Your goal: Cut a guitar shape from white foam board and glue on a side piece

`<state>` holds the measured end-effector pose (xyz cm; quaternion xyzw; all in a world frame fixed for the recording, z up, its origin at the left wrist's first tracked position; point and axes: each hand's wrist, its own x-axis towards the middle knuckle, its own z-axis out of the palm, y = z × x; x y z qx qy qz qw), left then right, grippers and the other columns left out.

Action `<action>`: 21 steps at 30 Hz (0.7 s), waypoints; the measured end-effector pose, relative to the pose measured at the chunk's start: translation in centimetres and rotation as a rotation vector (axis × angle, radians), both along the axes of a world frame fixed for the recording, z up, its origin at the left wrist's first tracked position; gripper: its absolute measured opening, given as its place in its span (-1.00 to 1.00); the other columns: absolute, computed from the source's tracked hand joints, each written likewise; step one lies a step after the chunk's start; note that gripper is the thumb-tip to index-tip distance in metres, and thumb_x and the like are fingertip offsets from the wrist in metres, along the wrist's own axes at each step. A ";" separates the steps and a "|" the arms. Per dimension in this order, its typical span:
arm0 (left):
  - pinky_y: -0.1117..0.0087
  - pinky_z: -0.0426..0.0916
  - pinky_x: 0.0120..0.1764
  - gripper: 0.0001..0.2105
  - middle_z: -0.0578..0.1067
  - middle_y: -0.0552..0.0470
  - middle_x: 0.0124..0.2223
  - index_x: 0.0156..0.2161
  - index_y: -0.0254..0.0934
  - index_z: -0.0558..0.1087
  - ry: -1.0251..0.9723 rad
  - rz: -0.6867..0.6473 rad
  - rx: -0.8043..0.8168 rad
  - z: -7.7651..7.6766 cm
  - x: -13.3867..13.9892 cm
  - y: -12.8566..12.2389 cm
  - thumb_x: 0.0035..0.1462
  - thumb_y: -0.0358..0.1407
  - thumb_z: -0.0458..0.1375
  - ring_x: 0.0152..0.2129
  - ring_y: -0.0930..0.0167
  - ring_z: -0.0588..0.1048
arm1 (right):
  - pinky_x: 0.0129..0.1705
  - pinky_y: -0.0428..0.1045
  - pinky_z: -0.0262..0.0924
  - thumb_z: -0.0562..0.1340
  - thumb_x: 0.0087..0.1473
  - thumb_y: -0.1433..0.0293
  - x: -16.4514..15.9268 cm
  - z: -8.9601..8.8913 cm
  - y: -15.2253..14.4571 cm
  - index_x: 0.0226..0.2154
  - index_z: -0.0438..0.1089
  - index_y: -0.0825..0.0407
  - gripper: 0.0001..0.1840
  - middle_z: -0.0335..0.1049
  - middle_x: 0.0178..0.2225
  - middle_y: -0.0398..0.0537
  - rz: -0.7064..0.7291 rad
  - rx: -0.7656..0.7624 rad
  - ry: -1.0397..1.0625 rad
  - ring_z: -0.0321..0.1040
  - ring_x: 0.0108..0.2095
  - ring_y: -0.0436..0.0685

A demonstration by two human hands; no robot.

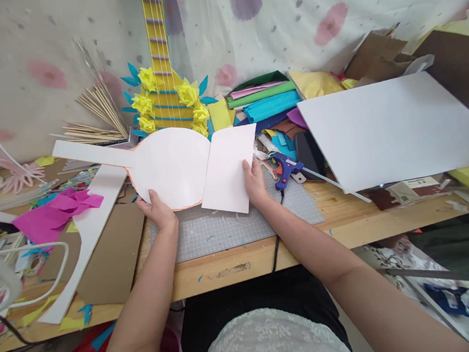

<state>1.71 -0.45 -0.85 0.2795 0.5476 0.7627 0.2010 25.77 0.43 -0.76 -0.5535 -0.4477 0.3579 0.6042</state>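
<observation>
My left hand (159, 211) is closed on the lower edge of a white paddle-shaped foam board cutout (171, 168), its long neck pointing left and orange marking along its rim. In my right hand (255, 182) is a white rectangular board piece (229, 168), gripped at its right edge with the thumb on top. The rectangle's left side lies against or slightly over the round end of the cutout; whether they are joined I cannot tell. Both pieces are held above a grey cutting mat (243, 230). A blue glue gun (287, 168) rests just right of my right hand.
Behind stands a yellow guitar-shaped craft (164, 97) with yellow paper flowers. A large white board (396, 127) lies at right. Wooden skewers (106, 113), magenta paper (58, 212), brown cardboard (111, 254) and a white offcut (83, 246) crowd the left. The glue gun's cord hangs over the table's front edge.
</observation>
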 end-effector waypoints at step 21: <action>0.33 0.33 -0.02 -0.72 0.36 -0.10 0.00 -0.08 -0.23 0.14 0.037 0.007 -0.008 0.0 0.0 -0.1 0.15 -0.19 0.03 -0.13 0.44 0.43 | -0.02 0.14 0.18 0.00 0.09 -0.02 0.1 -0.1 0.0 -0.15 0.18 -0.05 -0.56 0.32 -0.07 0.05 0.009 -0.013 -0.036 0.27 -0.06 0.18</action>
